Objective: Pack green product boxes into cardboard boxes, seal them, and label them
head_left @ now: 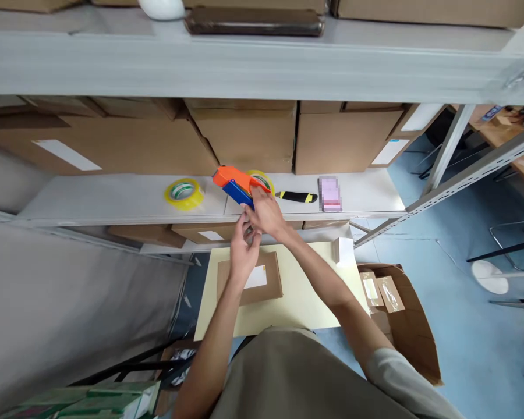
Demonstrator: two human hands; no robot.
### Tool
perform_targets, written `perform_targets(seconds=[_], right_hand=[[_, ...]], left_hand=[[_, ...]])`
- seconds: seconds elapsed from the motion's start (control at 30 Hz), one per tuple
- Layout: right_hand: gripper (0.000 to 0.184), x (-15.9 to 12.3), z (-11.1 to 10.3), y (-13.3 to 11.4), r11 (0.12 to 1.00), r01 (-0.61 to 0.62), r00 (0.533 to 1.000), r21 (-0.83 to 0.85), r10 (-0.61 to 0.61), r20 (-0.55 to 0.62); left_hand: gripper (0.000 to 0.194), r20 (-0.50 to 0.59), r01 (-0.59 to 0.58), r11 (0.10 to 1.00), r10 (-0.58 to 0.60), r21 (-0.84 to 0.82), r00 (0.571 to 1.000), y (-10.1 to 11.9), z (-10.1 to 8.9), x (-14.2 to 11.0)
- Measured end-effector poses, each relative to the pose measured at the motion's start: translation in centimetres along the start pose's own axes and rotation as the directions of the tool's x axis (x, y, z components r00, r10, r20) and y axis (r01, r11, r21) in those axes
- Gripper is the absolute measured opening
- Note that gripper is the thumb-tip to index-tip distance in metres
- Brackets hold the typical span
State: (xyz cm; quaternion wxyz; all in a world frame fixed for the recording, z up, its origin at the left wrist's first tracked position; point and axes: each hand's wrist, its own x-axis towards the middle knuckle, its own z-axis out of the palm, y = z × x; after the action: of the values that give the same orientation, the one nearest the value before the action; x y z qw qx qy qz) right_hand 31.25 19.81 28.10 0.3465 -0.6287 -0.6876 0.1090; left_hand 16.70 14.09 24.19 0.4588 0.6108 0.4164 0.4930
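Observation:
My right hand [267, 210] is closed round the blue handle of an orange and blue tape dispenser [233, 181] that holds a yellowish tape roll, at the front edge of a grey shelf [113, 201]. My left hand [243, 251] is raised just below it, fingers curled near the dispenser's handle; what they pinch, if anything, is too small to make out. Under both hands a small cardboard box [268, 278] with a white label lies on a pale yellow table [305, 297].
A loose yellow tape roll [184, 192], a black and yellow utility knife [297, 197] and a pink pad [330, 194] lie on the shelf. Cardboard boxes fill the shelves behind. An open carton [402, 314] of packets stands on the blue floor to the right.

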Motion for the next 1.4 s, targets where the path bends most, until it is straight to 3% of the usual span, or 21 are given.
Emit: perform_targets(seconds=[0.07,0.17,0.37,0.47,0.53,0.63,0.7,0.83,1.0,1.1,1.27,1.33,1.4], right_hand=[[0.055,2.9,1.0,0.0,0.985,-0.022,0.995,-0.169,0.037,0.088],[0.061,5.0,2.1,0.2,0.933,-0.022,0.970,-0.359,0.106,0.217],[0.065,4.5,2.4,0.9,0.930,0.032,0.966,-0.367,0.065,0.249],[0.062,2.8,0.5,2.8,0.954,0.044,0.994,-0.296,-0.013,0.105],[0.064,1.3,-1.8,5.3,0.962,-0.041,0.998,-0.270,0.025,-0.061],[0.077,-1.3,-5.6,10.1,0.932,-0.264,0.940,-0.248,0.192,-0.282],[0.089,-2.9,-7.4,13.2,0.899,-0.375,0.890,-0.225,0.281,-0.358],[0.106,-5.2,-8.6,16.8,0.866,-0.456,0.866,-0.206,0.378,-0.328],[0.099,-9.1,-9.4,17.5,0.881,-0.412,0.901,-0.234,0.355,-0.250],[0.093,-12.4,-10.6,17.9,0.877,-0.424,0.889,-0.224,0.358,-0.285],[0.083,-17.3,-12.2,19.5,0.864,-0.482,0.833,-0.147,0.399,-0.384],[0.081,-18.0,-12.3,20.2,0.878,-0.464,0.834,-0.121,0.387,-0.394],[0.082,-17.2,-11.9,20.8,0.904,-0.408,0.865,-0.124,0.339,-0.369]], left_hand=[[0.066,0.012,0.053,0.998,-0.054,0.037,0.998,-0.7,-0.2,-0.3],[0.058,0.024,0.088,0.992,-0.090,0.090,0.996,-1.7,-0.3,-1.7],[0.054,0.131,0.123,0.983,-0.140,0.135,0.981,-1.9,1.2,-2.9],[0.052,0.178,0.133,0.982,-0.157,0.136,0.971,-2.3,1.8,-3.7],[0.052,0.203,0.156,0.978,-0.182,0.139,0.962,-3.1,1.9,-4.6],[0.055,0.265,0.225,0.963,-0.257,0.146,0.929,-4.9,2.4,-6.0],[0.058,0.313,0.266,0.953,-0.299,0.144,0.901,-5.8,3.6,-6.8],[0.053,0.427,0.279,0.948,-0.319,0.155,0.846,-6.1,7.6,-8.1],[0.048,0.513,0.307,0.932,-0.362,0.192,0.778,-6.2,11.5,-9.8],[0.048,0.525,0.343,0.906,-0.423,0.249,0.738,-7.4,12.3,-10.7],[0.051,0.524,0.393,0.863,-0.504,0.316,0.686,-9.7,12.7,-11.9],[0.052,0.520,0.419,0.845,-0.535,0.333,0.665,-10.3,13.0,-12.3],[0.051,0.524,0.438,0.828,-0.561,0.350,0.641,-10.7,13.5,-12.7]])
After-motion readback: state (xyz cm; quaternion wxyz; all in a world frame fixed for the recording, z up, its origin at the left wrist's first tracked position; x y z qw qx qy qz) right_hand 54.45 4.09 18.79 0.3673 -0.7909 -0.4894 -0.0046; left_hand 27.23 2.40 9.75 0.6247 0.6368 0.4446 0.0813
